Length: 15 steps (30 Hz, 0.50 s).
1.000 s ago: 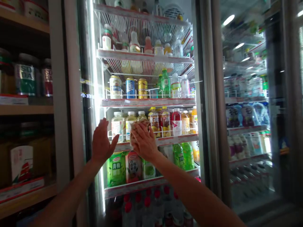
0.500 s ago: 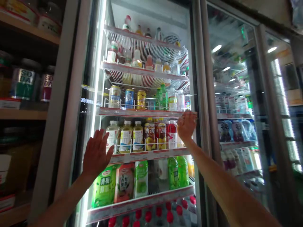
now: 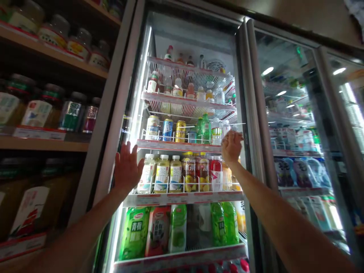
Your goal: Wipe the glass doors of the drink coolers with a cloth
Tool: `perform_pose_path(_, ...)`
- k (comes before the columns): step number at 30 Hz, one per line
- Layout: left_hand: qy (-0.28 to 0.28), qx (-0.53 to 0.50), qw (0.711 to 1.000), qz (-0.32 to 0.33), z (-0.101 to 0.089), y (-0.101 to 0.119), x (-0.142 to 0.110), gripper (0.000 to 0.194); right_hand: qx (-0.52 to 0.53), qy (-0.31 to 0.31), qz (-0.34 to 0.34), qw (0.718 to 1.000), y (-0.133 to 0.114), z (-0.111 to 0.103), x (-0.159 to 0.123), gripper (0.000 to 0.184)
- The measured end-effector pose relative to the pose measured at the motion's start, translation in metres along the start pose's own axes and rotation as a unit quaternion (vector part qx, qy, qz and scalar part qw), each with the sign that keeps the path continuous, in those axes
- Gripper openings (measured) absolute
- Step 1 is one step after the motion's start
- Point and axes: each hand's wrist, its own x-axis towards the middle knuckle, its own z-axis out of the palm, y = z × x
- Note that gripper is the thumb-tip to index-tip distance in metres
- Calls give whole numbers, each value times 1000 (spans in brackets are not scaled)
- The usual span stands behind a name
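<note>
My left hand (image 3: 127,167) is raised at the left edge of the lit drinks fridge, open, with fingers apart and nothing in it. Beside it stand tea bottles with white caps (image 3: 162,174). At the right side, my right hand (image 3: 232,146) is up before the price rail (image 3: 182,146) of the middle shelf. Its fingers are loosely bent, and I see nothing held. Whether either hand touches the glass or frame I cannot tell. Near the right hand are a clear bottle (image 3: 216,132) and a red bottle (image 3: 216,172).
The tall fridge has a metal frame (image 3: 254,113) on the right. Lower down are large green cartons (image 3: 135,233) and green bottles (image 3: 229,223). Wooden shelves (image 3: 48,146) with jars and bottles stand on the left. Another glass-fronted fridge (image 3: 298,151) stands on the right.
The view has shifted left and up, so more of the wooden shelves shows. Both hands stay raised before the fridge; the right hand's fingers now bend more to the right.
</note>
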Motion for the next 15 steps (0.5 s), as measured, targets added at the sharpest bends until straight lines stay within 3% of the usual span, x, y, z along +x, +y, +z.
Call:
perform_pose_path(3, 14, 4, 1000, 2, 5, 5, -4, 58, 14, -31, -79, 996, -78, 13, -13, 50)
perform_pose_path(5, 16, -1, 1000, 7, 5, 5, -7, 58, 36, -69, -232, 970, -119, 14, -35, 51)
perform_pose_path(7, 15, -4, 1000, 7, 5, 3, -8, 58, 59, -116, -399, 908, -132, 8, -53, 50)
perform_pose_path(8, 13, -6, 1000, 7, 4, 2, -8, 58, 62, -135, -439, 886, -126, 4, -57, 48)
perform_pose_path(9, 10, -7, 1000, 6, 4, 1, -8, 57, 58, -144, -430, 890, -112, -1, -56, 46)
perform_pose_path(10, 8, -7, 1000, 4, 4, 1, -8, 57, 47, -142, -375, 915, -93, -6, -50, 44)
perform_pose_path(12, 5, -5, 1000, 0, 5, 2, -7, 57, 12, -97, -158, 983, -49, -12, -30, 44)
perform_pose_path(14, 9, 1, 1000, -6, 6, 4, -8, 56, -9, -50, -27, 998, -20, -11, -7, 49)
perform_pose_path(15, 12, 5, 1000, -8, 6, 5, -8, 56, -13, -35, 8, 999, -16, -8, 2, 51)
